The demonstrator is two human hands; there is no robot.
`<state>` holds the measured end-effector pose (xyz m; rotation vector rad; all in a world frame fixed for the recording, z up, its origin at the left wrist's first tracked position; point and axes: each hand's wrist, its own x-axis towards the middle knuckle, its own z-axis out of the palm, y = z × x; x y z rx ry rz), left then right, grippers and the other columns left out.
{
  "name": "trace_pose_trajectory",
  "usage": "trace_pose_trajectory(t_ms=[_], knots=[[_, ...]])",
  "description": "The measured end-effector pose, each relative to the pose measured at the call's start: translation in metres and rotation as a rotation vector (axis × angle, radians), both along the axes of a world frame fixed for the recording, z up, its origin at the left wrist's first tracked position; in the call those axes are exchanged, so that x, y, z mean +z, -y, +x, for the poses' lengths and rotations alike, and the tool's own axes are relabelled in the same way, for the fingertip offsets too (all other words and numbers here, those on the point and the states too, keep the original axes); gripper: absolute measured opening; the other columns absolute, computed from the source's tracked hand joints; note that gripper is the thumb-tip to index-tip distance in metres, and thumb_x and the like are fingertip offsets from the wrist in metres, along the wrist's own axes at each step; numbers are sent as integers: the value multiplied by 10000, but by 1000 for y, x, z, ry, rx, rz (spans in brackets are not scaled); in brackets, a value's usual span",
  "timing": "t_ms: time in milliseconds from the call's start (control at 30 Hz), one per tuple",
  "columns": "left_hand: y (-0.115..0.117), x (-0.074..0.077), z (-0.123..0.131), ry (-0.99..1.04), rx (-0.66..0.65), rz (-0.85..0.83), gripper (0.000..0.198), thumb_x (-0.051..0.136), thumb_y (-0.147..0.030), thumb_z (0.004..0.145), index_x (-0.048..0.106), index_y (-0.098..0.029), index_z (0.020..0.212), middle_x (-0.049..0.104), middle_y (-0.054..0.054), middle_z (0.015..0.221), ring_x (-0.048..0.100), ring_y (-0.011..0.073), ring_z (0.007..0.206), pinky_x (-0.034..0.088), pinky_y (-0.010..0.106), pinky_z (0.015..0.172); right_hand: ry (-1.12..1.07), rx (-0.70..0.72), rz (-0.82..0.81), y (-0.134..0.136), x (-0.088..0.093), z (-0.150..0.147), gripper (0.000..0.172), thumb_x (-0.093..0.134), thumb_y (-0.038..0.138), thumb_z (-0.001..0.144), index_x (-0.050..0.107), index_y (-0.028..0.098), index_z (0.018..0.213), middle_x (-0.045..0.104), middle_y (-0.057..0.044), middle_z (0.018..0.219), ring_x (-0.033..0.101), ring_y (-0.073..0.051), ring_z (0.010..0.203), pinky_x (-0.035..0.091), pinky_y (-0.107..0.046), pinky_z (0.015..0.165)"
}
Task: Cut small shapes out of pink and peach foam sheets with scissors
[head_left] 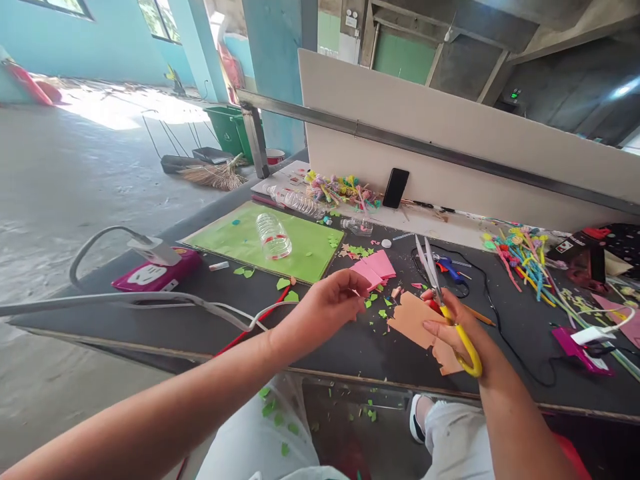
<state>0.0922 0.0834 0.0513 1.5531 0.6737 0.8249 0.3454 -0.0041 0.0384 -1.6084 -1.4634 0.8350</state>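
Observation:
My right hand (453, 327) is closed around scissors (434, 280) with a yellow handle and some red, their blades parted and pointing up and away. The same hand holds a sheet of orange paper (413, 320) with jagged, cut edges under its thumb. My left hand (336, 300) hovers to the left of that paper, its fingers curled together in a pinch; whatever may be between the fingertips cannot be made out. Just beyond the left fingers lie pink paper squares (377, 265). Small green paper scraps (383, 313) are scattered between the hands.
A green sheet (235, 240) bears a clear plastic bottle (274, 237). A phone (396, 188) leans against the white panel (450, 147). Behind the scissors lies a blue tool (450, 268) with a black cable. Colourful stems (530, 260) and purple power strips (159, 270) with cables flank the work area.

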Motion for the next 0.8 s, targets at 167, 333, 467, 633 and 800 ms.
trace_pose_trajectory(t_ms=[167,333,467,633,800], knots=[[20,-24,13,-129,-13,-125,419,563,-306,791,502,-153,1176,588,16,784,516,117,654,415,246,584,-226,46,-120,9,12,-10,398,661,302,720,505,286,1085,585,6,972,573,-177,791,426,-234,572],[41,-47,24,-79,-184,-251,361,559,-413,796,572,-144,1037,588,28,834,522,117,704,386,219,576,-344,207,-231,16,11,-17,396,648,249,746,495,262,1111,616,-9,995,588,-194,856,433,-263,666],[48,-58,31,-116,-206,-362,280,616,-412,734,519,-150,709,525,-29,578,441,77,511,301,199,468,-360,234,-248,18,10,-23,402,674,237,724,516,264,1093,584,21,928,557,-151,777,414,-239,664],[52,-59,33,-126,-204,-459,294,623,-428,716,491,-167,681,524,-38,486,363,59,392,256,199,400,-361,136,-229,23,5,-24,376,675,335,753,532,274,1095,548,8,957,542,-172,854,426,-257,722],[59,-61,32,-29,-173,-542,324,617,-456,717,471,-169,683,503,-43,472,375,61,374,245,194,366,-439,90,-224,34,1,-29,398,637,358,783,494,281,1147,596,-9,969,569,-187,813,445,-285,720]])
